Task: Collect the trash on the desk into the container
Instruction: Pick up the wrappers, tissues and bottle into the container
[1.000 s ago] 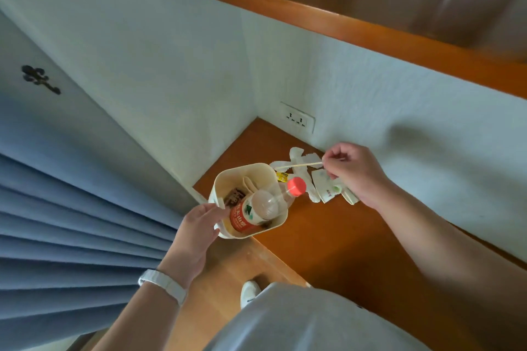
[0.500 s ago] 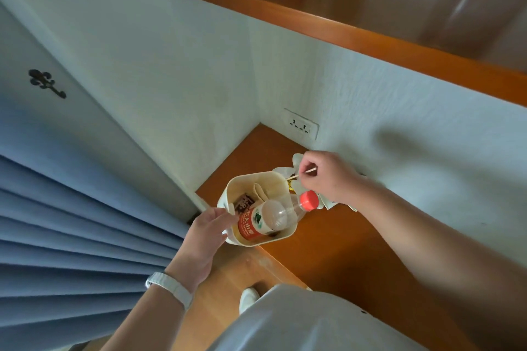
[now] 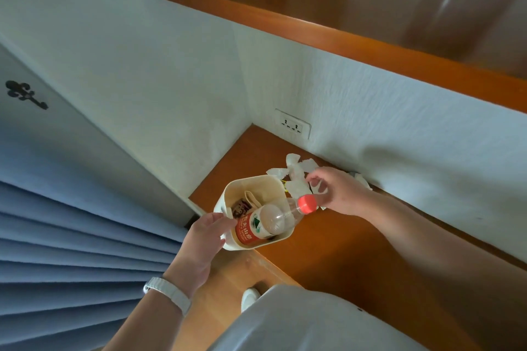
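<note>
A cream container (image 3: 251,180) hangs at the left end of the orange-brown desk (image 3: 356,253). My left hand (image 3: 204,239) grips its near-left wall. Inside lie a clear plastic bottle (image 3: 268,222) with a red label and red cap, whose neck pokes over the right rim, and a dark wrapper (image 3: 241,207). My right hand (image 3: 338,191) hovers just right of the rim, over the bottle cap. Its fingers are loosely bent and blurred, with nothing visible between them. Crumpled white paper scraps (image 3: 293,165) lie on the desk by the wall, partly hidden behind this hand.
A wall socket (image 3: 292,127) sits above the desk corner. A wooden shelf (image 3: 342,37) overhangs above, carrying a beige device and a plastic bag. Blue curtain folds (image 3: 71,236) fill the left. My knee and a white shoe (image 3: 249,295) show below.
My right hand carried a thin stick leftward to the container; the stick is no longer visible in its fingers. The container stayed in my left hand.
</note>
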A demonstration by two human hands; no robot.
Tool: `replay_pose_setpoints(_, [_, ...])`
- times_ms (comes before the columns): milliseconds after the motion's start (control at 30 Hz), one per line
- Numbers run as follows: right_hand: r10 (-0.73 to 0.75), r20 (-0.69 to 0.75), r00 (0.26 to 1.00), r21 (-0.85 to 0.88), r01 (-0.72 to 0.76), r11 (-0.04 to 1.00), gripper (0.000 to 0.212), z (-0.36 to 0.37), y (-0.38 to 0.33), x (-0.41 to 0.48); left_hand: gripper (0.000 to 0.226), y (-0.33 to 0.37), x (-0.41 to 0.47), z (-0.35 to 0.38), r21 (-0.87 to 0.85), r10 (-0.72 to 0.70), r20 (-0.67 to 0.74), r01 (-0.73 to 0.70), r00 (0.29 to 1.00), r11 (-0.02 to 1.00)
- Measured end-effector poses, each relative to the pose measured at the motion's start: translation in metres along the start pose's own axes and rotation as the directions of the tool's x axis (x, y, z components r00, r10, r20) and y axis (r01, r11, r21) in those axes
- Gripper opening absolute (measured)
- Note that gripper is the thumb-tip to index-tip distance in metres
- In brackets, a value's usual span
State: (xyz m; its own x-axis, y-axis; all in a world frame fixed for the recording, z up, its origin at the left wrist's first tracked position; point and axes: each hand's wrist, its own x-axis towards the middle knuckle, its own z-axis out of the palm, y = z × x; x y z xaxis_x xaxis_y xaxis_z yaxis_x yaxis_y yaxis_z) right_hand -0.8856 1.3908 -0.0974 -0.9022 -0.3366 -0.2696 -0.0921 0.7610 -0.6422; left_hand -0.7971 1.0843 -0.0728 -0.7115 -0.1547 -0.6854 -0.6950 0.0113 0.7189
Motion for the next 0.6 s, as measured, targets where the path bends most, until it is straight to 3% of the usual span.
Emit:
replay_pose_setpoints(133, [0.172, -0.078, 0.982, -0.083, -0.178, 0.981, 0.043, 0.011, 0.041, -0.009, 0.018, 0.004, 0.004, 0.004, 0.009, -0.016, -0.026, 0.016, 1.000, 1.000])
replay_pose_setpoints(267, [0.195, -0.065, 0.979, -0.200, -0.204, 0.958, 0.047, 0.026, 0.067, -0.001, 0.009, 0.006, 0.003, 0.007, 0.076, -0.014, -0.045, 0.017, 0.999, 0.997])
replay_pose_setpoints(400, [0.226, -0.147, 0.963, -0.192, -0.252, 0.949, 0.049, 0.039, 0.079, 0.014, 0.019, 0.006, 0.000, 0.005, 0.107, 0.003, -0.055, 0.003, 0.998, 0.994])
replay_pose_setpoints(600, [0.334, -0.263, 0.905, -0.195, -0.389, 0.900, 0.059, 0.047, 0.083, 0.037, 0.012, 0.010, -0.009, 0.011, 0.093, 0.009, -0.078, -0.002, 0.997, 0.996])
